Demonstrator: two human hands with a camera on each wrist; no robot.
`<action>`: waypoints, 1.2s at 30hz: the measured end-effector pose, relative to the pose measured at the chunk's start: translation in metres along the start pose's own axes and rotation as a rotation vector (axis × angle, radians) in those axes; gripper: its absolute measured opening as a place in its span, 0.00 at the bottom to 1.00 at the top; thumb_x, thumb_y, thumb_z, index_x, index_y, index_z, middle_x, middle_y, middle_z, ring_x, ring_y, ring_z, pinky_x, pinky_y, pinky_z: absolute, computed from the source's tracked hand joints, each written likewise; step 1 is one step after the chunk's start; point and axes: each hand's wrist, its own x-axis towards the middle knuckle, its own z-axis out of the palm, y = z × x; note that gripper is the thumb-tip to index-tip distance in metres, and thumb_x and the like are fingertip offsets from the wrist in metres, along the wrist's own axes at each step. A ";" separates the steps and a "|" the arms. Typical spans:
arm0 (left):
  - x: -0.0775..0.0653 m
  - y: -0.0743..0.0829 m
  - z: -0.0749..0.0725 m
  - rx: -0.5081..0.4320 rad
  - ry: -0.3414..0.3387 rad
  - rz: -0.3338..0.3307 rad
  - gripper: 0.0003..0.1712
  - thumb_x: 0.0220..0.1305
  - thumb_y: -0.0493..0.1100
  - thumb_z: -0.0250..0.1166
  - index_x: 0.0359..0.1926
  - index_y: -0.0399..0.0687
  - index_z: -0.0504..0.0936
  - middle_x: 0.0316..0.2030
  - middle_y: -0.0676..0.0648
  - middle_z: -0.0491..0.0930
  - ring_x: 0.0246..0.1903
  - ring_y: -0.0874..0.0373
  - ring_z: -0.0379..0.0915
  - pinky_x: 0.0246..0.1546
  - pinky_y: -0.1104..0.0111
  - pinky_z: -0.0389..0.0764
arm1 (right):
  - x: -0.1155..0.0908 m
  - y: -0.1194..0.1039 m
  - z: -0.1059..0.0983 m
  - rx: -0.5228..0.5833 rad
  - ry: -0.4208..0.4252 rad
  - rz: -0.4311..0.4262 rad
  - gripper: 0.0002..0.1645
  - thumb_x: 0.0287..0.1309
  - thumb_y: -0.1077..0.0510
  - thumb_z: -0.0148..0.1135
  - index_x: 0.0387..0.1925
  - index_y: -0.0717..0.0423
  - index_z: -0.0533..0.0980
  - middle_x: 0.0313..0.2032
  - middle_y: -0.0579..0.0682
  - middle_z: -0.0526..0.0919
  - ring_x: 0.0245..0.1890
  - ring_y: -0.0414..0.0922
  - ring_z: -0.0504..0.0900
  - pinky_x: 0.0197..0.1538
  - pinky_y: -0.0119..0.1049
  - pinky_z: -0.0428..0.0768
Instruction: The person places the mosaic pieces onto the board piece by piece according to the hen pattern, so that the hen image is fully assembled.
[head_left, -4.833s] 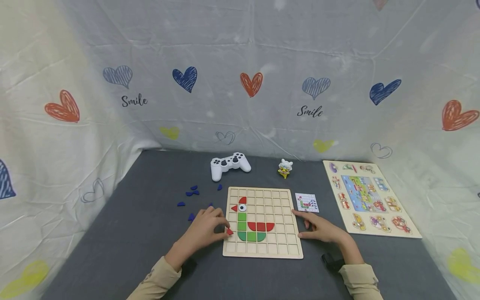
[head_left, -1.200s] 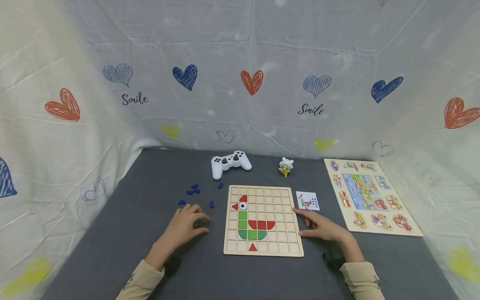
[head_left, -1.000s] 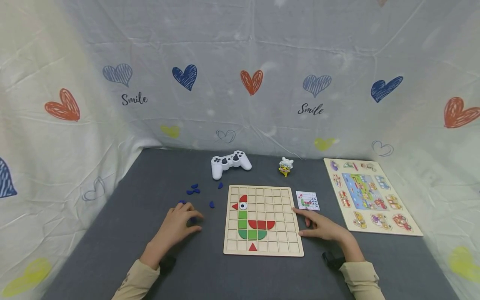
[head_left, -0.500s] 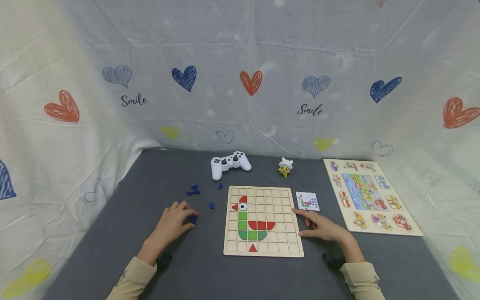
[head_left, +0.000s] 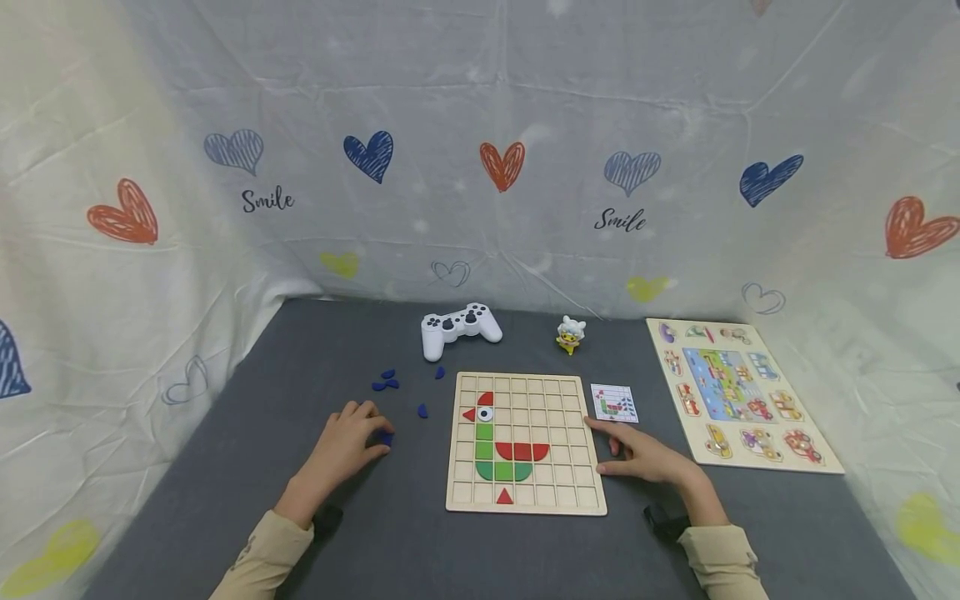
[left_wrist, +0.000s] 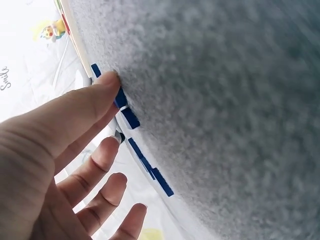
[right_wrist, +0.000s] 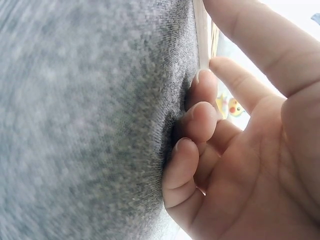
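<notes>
On the dark table, left of the wooden grid board (head_left: 558, 414), my left hand (head_left: 341, 443) pinches a small blue rounded piece (head_left: 387, 439) between thumb and forefinger. The left wrist view shows that blue piece partly covered by the thumb (left_wrist: 102, 90). My right hand (head_left: 639, 455) touches the board's right edge with forefinger and thumb spread, its other fingers bent loosely beneath. Red and green pieces form a bird-like figure on the grid, with a round eye piece (head_left: 485, 413) near the top. A red triangle (head_left: 505, 497) sits in the bottom row.
Several loose blue pieces (head_left: 423, 411) lie beyond the left hand. A white game controller (head_left: 460, 328) and a small figurine (head_left: 571, 335) stand behind the board. To its right are a pattern card (head_left: 614, 403) and a wooden picture puzzle (head_left: 750, 454).
My left hand held the red triangle at the board's left edge; the triangle now sits in the bottom row. That hand has moved left and taken hold of a blue piece. The right hand stays put.
</notes>
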 end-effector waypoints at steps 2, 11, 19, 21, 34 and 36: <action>0.001 0.001 0.001 0.000 -0.001 0.005 0.13 0.45 0.46 0.74 0.35 0.56 0.84 0.33 0.54 0.70 0.35 0.56 0.62 0.37 0.55 0.67 | 0.000 0.000 0.000 -0.001 -0.001 0.001 0.44 0.52 0.49 0.66 0.67 0.59 0.59 0.30 0.52 0.66 0.22 0.36 0.60 0.26 0.28 0.64; 0.006 0.010 0.006 -0.002 0.002 0.036 0.12 0.45 0.49 0.74 0.34 0.58 0.84 0.32 0.57 0.69 0.34 0.59 0.61 0.38 0.56 0.67 | 0.000 0.001 0.001 0.008 -0.001 0.001 0.44 0.51 0.49 0.67 0.67 0.58 0.60 0.30 0.51 0.66 0.22 0.36 0.60 0.26 0.28 0.64; 0.014 0.025 0.009 -0.006 0.004 0.055 0.12 0.44 0.53 0.74 0.32 0.59 0.84 0.31 0.57 0.69 0.34 0.59 0.61 0.37 0.57 0.67 | 0.000 0.001 0.001 0.007 -0.002 0.005 0.44 0.51 0.48 0.66 0.67 0.57 0.60 0.30 0.51 0.65 0.21 0.36 0.60 0.25 0.28 0.63; 0.016 0.028 0.010 -0.012 0.008 0.064 0.13 0.44 0.54 0.74 0.32 0.60 0.84 0.31 0.57 0.69 0.33 0.60 0.61 0.36 0.59 0.66 | -0.001 0.002 0.001 0.011 -0.001 -0.001 0.44 0.51 0.48 0.66 0.67 0.57 0.60 0.30 0.51 0.66 0.21 0.36 0.59 0.25 0.28 0.63; 0.030 0.048 0.015 -0.048 0.021 0.095 0.14 0.44 0.56 0.73 0.32 0.59 0.84 0.31 0.58 0.69 0.33 0.61 0.61 0.39 0.56 0.68 | 0.000 0.003 0.000 0.004 0.007 -0.042 0.44 0.52 0.49 0.66 0.66 0.60 0.60 0.30 0.52 0.66 0.22 0.37 0.61 0.26 0.28 0.64; 0.033 0.053 0.015 -0.058 0.018 0.097 0.14 0.44 0.57 0.73 0.32 0.59 0.84 0.31 0.57 0.70 0.34 0.61 0.62 0.40 0.56 0.69 | 0.000 0.003 0.001 -0.001 0.007 -0.048 0.43 0.52 0.49 0.66 0.66 0.61 0.60 0.30 0.52 0.66 0.23 0.38 0.61 0.27 0.28 0.65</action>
